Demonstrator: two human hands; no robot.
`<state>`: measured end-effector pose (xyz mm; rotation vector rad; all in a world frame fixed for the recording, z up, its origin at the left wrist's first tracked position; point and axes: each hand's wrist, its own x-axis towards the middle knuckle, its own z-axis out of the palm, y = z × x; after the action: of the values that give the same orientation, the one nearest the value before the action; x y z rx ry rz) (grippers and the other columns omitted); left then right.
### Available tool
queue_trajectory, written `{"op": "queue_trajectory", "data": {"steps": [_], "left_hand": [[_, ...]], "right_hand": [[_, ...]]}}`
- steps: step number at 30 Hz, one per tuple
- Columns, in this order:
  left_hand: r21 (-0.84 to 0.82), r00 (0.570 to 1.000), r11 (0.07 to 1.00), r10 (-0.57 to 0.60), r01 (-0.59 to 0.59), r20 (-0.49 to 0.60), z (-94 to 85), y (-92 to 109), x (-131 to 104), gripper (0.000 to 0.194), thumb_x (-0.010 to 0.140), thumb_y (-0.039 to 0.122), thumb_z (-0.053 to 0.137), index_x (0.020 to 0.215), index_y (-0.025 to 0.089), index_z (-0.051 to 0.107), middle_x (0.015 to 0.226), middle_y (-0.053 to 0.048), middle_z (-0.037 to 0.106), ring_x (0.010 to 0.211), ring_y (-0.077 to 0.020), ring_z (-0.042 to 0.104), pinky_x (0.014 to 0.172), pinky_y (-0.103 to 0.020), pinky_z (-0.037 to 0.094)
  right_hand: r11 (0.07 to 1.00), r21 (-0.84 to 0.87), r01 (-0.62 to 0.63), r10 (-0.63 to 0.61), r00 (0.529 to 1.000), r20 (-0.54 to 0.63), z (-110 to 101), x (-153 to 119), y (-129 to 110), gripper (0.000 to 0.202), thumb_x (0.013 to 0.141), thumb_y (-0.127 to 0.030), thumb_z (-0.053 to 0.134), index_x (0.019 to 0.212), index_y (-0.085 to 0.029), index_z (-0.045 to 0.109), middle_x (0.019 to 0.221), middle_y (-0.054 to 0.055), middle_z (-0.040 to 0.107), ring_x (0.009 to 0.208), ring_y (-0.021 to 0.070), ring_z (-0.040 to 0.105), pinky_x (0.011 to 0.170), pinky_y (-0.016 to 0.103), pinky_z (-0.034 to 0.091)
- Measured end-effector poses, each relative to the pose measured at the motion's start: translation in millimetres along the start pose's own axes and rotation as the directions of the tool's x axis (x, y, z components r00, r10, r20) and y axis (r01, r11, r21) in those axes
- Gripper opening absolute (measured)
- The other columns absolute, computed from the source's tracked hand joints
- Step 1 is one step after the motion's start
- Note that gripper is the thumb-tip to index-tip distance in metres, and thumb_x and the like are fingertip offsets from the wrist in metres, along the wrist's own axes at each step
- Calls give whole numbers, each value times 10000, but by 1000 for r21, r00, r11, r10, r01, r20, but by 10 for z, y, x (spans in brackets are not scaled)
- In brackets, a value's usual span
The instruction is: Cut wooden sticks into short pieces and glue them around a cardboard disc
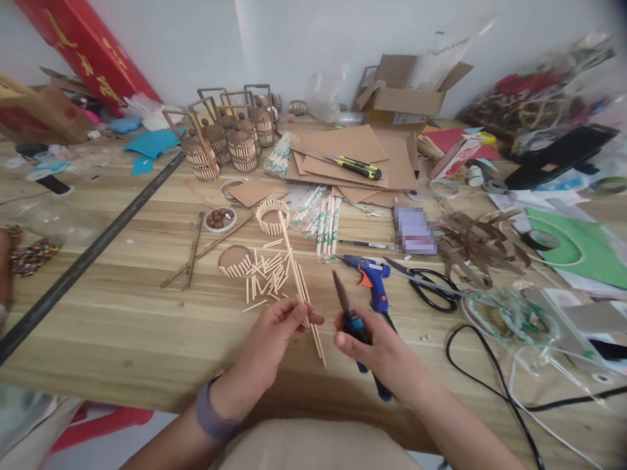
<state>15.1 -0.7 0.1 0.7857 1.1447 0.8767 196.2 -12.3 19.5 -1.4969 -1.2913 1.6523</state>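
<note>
In my left hand (272,336), closed in a pinch, are a few long thin wooden chopsticks (299,279) that slant across the table. My right hand (379,349) is wrapped round blue-handled pliers (344,294), whose jaws point away from me, apart from the chopsticks. Beyond my left hand lie several short cut stick pieces (272,273). Next to them stand two round cardboard bases edged with upright stick pieces, a nearer ring (235,261) and a farther ring (273,217). A blue glue gun (376,287) lies just past my right hand.
Black scissors (434,290), a phone (415,230) and brown strips (482,245) lie to the right. Wrapped chopsticks (327,225), cardboard sheets (343,153) and a yellow-black cutter (355,167) are farther back. Small handled baskets (242,150) stand back left. A black cable (482,326) loops at right.
</note>
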Motion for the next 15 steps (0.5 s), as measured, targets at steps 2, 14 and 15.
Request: {"op": "queue_trajectory", "data": {"steps": [2, 14, 15], "left_hand": [[-32, 1000, 999, 5, -4, 23, -10, 17, 9, 359, 694, 519, 799, 751, 184, 685, 857, -35, 727, 877, -192, 614, 867, -300, 440], [-184, 934, 966, -110, 180, 339, 113, 27, 37, 400, 719, 541, 766, 760, 160, 652, 608, 4, 620, 427, -129, 532, 397, -253, 461], [-176, 932, 967, -116, 186, 343, 113, 45, 38, 399, 723, 544, 757, 769, 161, 658, 609, 4, 623, 422, -127, 519, 391, -255, 457]], "right_hand": [[930, 321, -177, 122, 975, 185, -8, -13, 0, 455, 647, -549, 802, 760, -195, 541, 662, -41, 490, 589, 107, 435, 559, 258, 357], [762, 476, -439, 226, 869, 440, 79, 4, 52, 321, 620, -303, 756, 875, -174, 610, 823, 19, 636, 774, 170, 616, 684, 286, 433], [780, 455, -429, 228, 873, 431, 72, -12, 27, 311, 615, -290, 739, 874, -175, 611, 834, 22, 639, 787, 175, 617, 685, 285, 424]]}}
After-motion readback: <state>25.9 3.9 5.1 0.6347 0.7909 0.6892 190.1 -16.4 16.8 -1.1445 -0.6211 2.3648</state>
